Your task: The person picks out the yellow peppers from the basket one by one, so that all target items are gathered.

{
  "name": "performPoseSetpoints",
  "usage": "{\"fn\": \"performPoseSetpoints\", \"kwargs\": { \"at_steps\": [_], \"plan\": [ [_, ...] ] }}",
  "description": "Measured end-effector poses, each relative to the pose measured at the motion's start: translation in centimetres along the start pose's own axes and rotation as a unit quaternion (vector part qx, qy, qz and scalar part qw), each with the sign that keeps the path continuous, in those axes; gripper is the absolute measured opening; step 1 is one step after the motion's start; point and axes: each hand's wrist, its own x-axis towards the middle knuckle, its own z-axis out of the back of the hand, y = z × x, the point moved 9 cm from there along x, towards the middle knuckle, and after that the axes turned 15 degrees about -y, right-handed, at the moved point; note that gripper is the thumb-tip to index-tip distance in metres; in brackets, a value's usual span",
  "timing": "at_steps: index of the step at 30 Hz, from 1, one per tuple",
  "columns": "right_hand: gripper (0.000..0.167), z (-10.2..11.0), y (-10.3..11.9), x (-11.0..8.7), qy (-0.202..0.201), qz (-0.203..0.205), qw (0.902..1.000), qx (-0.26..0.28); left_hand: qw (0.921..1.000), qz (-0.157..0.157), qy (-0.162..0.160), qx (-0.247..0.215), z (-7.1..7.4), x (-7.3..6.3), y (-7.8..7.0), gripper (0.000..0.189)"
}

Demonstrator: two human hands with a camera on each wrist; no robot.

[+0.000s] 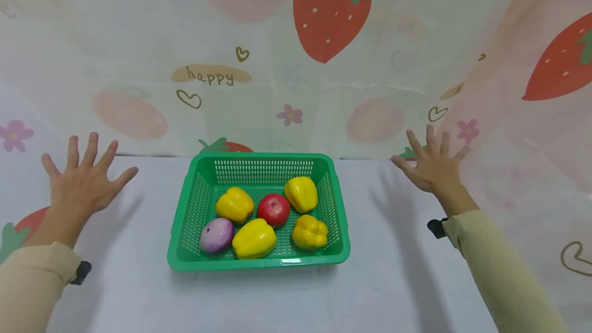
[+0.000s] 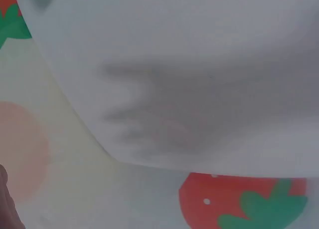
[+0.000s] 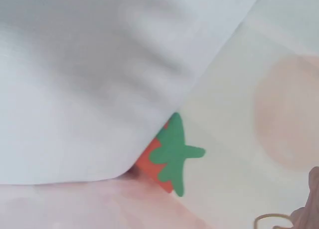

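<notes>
Fingers spread wide, my left hand (image 1: 83,184) hovers over the table to the left of a green plastic basket (image 1: 342,220). On the other side, my right hand (image 1: 435,166) is likewise spread in the air, holding nothing. Inside the basket lie several yellow bell peppers (image 1: 254,239), a red pomegranate-like fruit (image 1: 274,209) near the middle, and a round purple vegetable (image 1: 217,235), perhaps an onion or eggplant, at the front left. Neither hand touches the basket. Only a sliver of the left hand (image 2: 7,209) and of the right hand (image 3: 306,204) shows in the wrist views.
A white-covered table (image 1: 296,302) bears the basket. Behind it hangs a pale curtain (image 1: 259,45) printed with strawberries, hearts and flowers, which also runs along the right side. Shadows of both arms fall on the tabletop.
</notes>
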Motion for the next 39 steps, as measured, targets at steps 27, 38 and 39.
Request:
{"fn": "performPoseSetpoints", "kwargs": {
  "at_steps": [27,38,39],
  "plan": [
    [0.093,3.0,12.5,0.5,0.041,0.099,0.9640,0.244,0.9795,-0.190,0.015,-0.065,3.6,-0.6,-11.7,0.081],
    [0.102,1.5,15.8,-0.4,0.162,0.051,0.8625,0.477,0.9620,-0.228,0.115,-0.095,1.8,-2.1,-14.3,0.086],
    [0.101,1.1,15.9,-0.6,0.174,0.043,0.8559,0.485,0.9612,-0.230,0.120,-0.095,1.6,-2.2,-14.4,0.087]
  ]
}}
